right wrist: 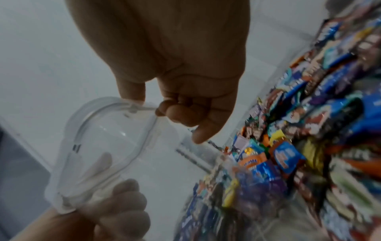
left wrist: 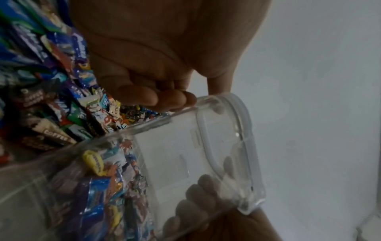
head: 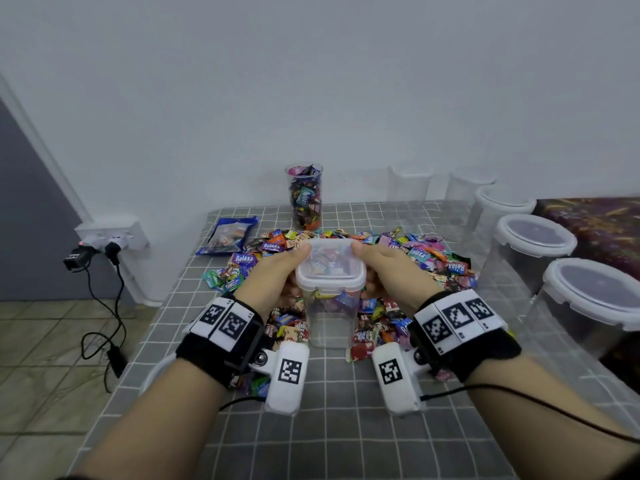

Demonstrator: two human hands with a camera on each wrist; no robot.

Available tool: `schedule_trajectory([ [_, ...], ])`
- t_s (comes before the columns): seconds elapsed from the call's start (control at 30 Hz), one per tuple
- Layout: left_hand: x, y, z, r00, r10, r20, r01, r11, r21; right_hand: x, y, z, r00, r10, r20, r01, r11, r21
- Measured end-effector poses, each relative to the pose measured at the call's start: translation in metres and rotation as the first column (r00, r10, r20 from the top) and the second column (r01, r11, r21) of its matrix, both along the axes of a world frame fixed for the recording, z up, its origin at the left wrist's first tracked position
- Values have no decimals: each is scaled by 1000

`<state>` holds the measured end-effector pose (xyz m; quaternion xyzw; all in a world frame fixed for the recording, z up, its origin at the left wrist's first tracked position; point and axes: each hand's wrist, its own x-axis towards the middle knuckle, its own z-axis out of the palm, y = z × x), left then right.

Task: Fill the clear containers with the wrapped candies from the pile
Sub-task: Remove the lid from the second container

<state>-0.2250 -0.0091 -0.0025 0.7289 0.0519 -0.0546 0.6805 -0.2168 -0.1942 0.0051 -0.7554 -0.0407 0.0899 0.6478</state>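
A clear square container (head: 330, 317) with a white-rimmed lid (head: 330, 271) stands upright at the near edge of the pile of wrapped candies (head: 433, 258). My left hand (head: 277, 271) grips its left side and my right hand (head: 384, 268) its right side. Both thumbs rest on the lid's far edge. In the left wrist view my left hand (left wrist: 154, 65) curls its fingers against the container (left wrist: 175, 154); coloured candies show low behind its wall. In the right wrist view my right hand (right wrist: 185, 81) holds the container (right wrist: 115, 143) just under the rim.
A tall clear cylinder (head: 304, 199) packed with candies stands at the back. A blue bag (head: 228, 235) lies to its left. Several empty lidded clear tubs (head: 533, 244) line the right side of the grey checked table (head: 346, 427). A wall socket with cables (head: 110, 237) sits left, off the table.
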Motion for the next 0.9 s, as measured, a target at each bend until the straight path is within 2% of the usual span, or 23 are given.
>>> schedule_trajectory([
  [0.07,3,0,-3,1000,-19,-13,19,999,-43,-1,3,-1,999,-37,-6,38,995,93],
  [0.17,4,-1,-5,999,-52,-4,51,990,-128,-1,5,0,999,-54,-3,54,992,117],
  [0.37,8,-4,-1,997,-65,50,75,973,-219,1,5,5,994,-84,65,85,996,-20],
  [0.47,8,-1,-2,996,-53,73,63,987,-146,3,6,11,997,-19,77,21,999,-26],
  [0.63,-4,12,0,995,32,97,-45,990,135,2,6,19,991,-11,134,30,990,-136],
  [0.73,-18,16,6,991,-120,67,98,959,266,0,6,17,985,-53,167,89,973,-213],
  [0.8,-23,15,8,979,-202,41,182,941,286,-2,7,15,980,-85,180,126,966,-228],
  [0.9,-17,16,9,987,-133,88,106,960,258,-6,7,15,985,-95,145,123,971,-203],
])
